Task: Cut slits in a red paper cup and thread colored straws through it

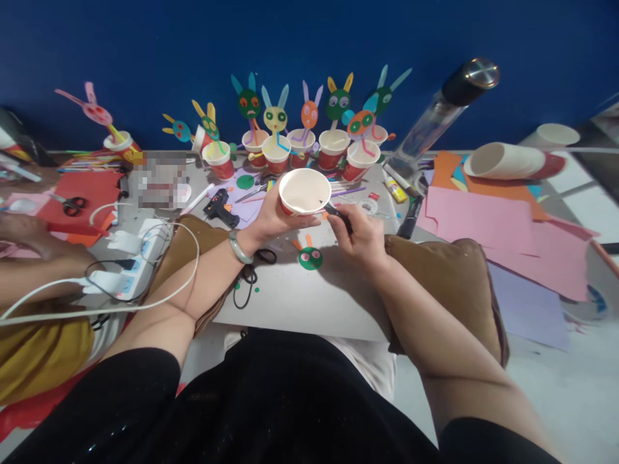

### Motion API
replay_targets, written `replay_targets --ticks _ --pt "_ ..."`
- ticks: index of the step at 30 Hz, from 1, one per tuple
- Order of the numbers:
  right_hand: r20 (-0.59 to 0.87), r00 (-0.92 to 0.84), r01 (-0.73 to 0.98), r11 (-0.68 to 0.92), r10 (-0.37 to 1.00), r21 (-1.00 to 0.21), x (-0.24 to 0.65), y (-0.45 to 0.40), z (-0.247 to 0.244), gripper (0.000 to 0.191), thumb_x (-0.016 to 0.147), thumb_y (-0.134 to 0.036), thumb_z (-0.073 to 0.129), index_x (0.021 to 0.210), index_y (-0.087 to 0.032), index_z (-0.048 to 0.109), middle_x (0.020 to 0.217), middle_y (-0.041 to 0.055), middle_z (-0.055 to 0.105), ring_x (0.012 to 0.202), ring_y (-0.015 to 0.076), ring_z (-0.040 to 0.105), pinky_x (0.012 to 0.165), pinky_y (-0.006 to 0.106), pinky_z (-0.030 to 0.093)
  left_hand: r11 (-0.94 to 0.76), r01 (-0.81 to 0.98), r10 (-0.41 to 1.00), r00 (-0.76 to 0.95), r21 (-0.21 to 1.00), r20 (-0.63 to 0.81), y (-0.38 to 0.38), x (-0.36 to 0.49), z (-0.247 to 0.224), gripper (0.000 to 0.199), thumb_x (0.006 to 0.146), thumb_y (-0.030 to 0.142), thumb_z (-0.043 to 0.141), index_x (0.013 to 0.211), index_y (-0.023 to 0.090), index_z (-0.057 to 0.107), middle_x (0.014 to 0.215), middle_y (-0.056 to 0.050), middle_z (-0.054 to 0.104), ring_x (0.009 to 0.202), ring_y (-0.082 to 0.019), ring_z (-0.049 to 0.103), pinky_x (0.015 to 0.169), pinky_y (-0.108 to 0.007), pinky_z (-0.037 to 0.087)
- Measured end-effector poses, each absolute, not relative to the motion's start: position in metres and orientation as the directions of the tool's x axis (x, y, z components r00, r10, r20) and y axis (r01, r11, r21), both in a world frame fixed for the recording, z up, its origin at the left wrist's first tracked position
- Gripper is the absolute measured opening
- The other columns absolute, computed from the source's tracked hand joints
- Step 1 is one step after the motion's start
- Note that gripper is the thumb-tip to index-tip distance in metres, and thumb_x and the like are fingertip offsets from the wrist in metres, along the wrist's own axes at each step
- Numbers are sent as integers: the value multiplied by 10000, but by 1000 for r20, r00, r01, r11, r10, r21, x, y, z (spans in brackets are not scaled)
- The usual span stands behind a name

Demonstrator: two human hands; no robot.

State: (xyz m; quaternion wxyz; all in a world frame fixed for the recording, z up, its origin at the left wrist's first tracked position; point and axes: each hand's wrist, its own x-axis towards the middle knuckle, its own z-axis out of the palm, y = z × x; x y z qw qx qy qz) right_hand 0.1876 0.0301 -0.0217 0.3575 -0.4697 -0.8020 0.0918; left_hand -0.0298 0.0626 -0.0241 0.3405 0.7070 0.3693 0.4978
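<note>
Paper cup in hand, mouth up and tipped toward the wearer, above the middle of the bench. The left hand has its fingers curled round the cup's side and underside. The right hand has its fingers pinched narrow on a dark slim tool, whose tip is at the cup's rim — touching or just beside it, I cannot tell which.

As for how far along things are, this cup looks to be at an early stage: its inside shows no paper figure and no coloured strips. Below it, a green face lies on the bench, apart from the cup. It already has pink eyes, with orange ears at its upper edge — whether both are stuck down is hard to tell. No body or limbs show on it, so by my judgement those, and the joining of face to cup, are left.

Along the blue wall, the row of cups with long-eared figures looks finished, or nearly so. The glue gun lies on the bench to the left, held by neither hand. Pink paper sheets lie to the right.
</note>
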Motion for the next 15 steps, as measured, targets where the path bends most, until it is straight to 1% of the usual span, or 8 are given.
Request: replay_targets --ticks 2,4,7,11,15 --pt "505 -321 752 540 801 -379 190 32 -22 557 1062 -602 326 1074 -179 688 849 111 710 732 216 600 662 325 388 -497 198 865 196 845 462 63 -28 -27 906 621 815 824 1241 200 583 1227 -138 672 1173 -290 675 1018 -487 606" --pt "501 -335 807 518 798 -284 191 33 -21 583 1066 -605 310 1068 -175 703 836 120 704 725 219 591 640 325 350 -497 198 867 158 845 473 63 -26 -31 887 614 811 830 1202 192 592 1202 -139 683 1159 -293 679 1008 -498 612" --pt "493 -357 846 498 793 -190 192 32 -17 628 1079 -604 261 1028 -170 712 784 117 672 682 212 551 628 335 317 -505 216 863 148 836 483 62 -26 -32 881 619 802 835 1212 195 598 1192 -137 692 1154 -297 684 1034 -524 599" --pt "485 -387 854 503 784 -131 191 30 -11 640 1091 -585 229 996 -170 707 737 102 621 675 206 533 652 342 328 -523 205 851 167 827 497 61 -26 -30 891 645 792 830 1265 203 579 1207 -135 700 1159 -291 692 1059 -519 578" --pt "456 -395 862 493 798 -117 191 30 -9 586 1094 -553 266 973 -183 704 716 88 586 686 209 521 663 351 337 -462 148 885 139 875 444 61 -23 -31 868 661 792 821 1235 191 570 1169 -122 714 1094 -260 713 1002 -457 595"
